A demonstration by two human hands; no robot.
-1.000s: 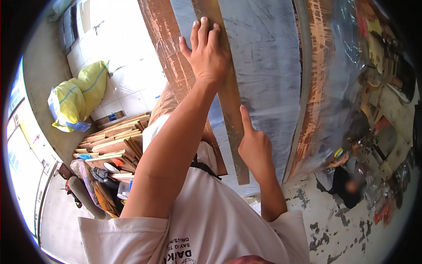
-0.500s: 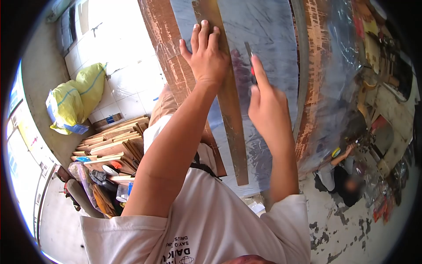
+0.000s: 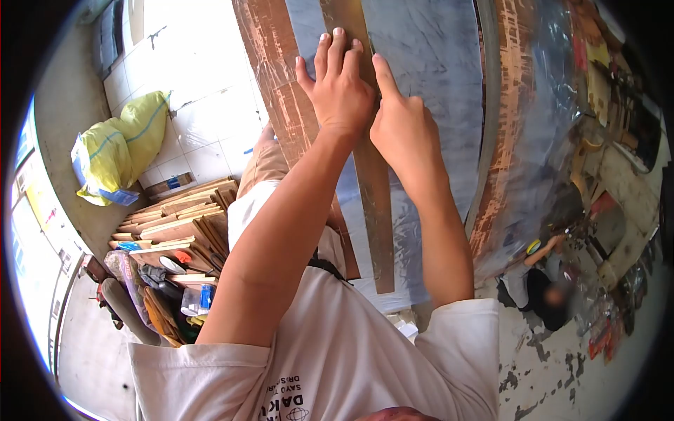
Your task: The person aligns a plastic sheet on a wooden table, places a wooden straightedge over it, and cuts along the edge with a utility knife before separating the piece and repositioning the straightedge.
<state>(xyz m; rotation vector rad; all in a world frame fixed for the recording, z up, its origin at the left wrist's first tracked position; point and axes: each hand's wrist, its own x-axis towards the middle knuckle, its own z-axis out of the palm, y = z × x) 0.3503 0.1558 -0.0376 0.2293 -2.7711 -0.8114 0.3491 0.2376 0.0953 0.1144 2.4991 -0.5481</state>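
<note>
Head view, as I see it from my distant station. A long wooden strip (image 3: 377,235) lies flat on a blue-grey sheet (image 3: 444,77), nearer the sheet's left side, with the wider part of the sheet to its right. Its long axis runs away from the body, its near end angled slightly to the right; the far end passes out of the top of my view.

The left hand (image 3: 342,91) rests on the strip, palm down, four fingers spread apart and pointing away. The right hand (image 3: 407,125) is just beside it at the strip's right edge, index finger extended forward, the others curled under; I cannot tell whether they pinch anything, since the back of the hand blocks my view. The left forearm covers part of the left border.

Surroundings: to the left of the sheet, a brown panel (image 3: 275,77); farther left, a yellow sack (image 3: 119,151) by the wall and a stack of boards (image 3: 175,217). To the right, a torn brown band (image 3: 510,105) and clear plastic (image 3: 554,52). At lower right I note another person (image 3: 544,298), low and well apart from these hands, beside a cluttered area.
</note>
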